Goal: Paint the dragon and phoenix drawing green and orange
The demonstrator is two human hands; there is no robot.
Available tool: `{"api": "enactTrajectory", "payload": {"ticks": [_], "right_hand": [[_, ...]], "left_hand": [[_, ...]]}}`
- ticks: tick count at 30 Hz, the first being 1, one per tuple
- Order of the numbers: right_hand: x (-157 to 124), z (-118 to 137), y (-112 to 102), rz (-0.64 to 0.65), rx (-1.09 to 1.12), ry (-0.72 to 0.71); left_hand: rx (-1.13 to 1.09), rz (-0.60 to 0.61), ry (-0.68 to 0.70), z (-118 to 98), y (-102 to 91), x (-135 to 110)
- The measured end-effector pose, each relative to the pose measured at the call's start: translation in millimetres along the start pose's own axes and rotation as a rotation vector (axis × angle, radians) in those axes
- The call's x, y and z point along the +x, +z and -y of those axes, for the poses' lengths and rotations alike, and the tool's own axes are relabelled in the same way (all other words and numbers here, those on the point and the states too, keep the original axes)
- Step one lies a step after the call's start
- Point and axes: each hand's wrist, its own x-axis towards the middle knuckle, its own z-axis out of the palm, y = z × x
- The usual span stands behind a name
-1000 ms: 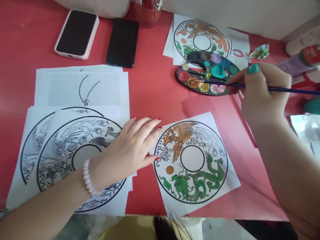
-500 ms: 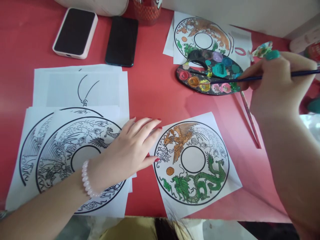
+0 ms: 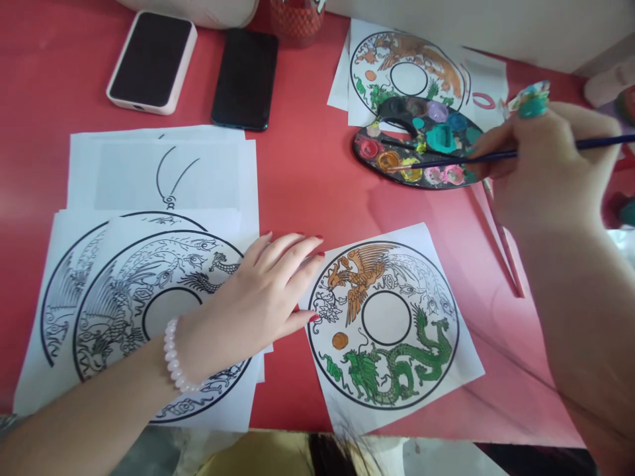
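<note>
My right hand (image 3: 546, 155) grips a dark blue paintbrush (image 3: 503, 156), its tip over the orange and yellow wells of a black paint palette (image 3: 391, 140). Teal colour shows on the thumbnail. My left hand (image 3: 270, 291) lies with fingers outstretched, its thumb at the left edge of a printed sheet (image 3: 385, 317). On that sheet a ring holds an orange phoenix and a green dragon; the phoenix's tail feathers are uncoloured. Beneath my left wrist is a stack of uncoloured printed sheets (image 3: 116, 277).
A white-edged device (image 3: 151, 61) and a black phone (image 3: 245, 79) lie at the back left. Behind the palette is another painted sheet (image 3: 409, 49). A second brush (image 3: 508, 254) lies under my right forearm's side. A red patterned cup (image 3: 296, 20) stands at the back.
The brush tip has shifted slightly left over the palette, toward the orange well. The whole view has moved a little; my left hand stays in place.
</note>
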Motion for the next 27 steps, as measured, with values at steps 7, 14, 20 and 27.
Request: {"api": "enactTrajectory", "payload": {"ticks": [7, 14, 20, 27], "right_hand": [[3.3, 4.8, 5.5, 0.006, -0.059, -0.084], [5.2, 4.7, 6.1, -0.003, -0.106, -0.159], [12.2, 5.7, 6.9, -0.073, -0.065, -0.111], [11.8, 15.7, 6.7, 0.051, -0.098, -0.129]], "left_hand": [[0.004, 0.007, 0.003, 0.6, 1.3, -0.3], [0.018, -0.004, 0.002, 0.5, 1.1, 0.1], [0.018, 0.017, 0.013, 0.2, -0.4, 0.1], [0.041, -0.023, 0.014, 1.7, 3.4, 0.0]]}}
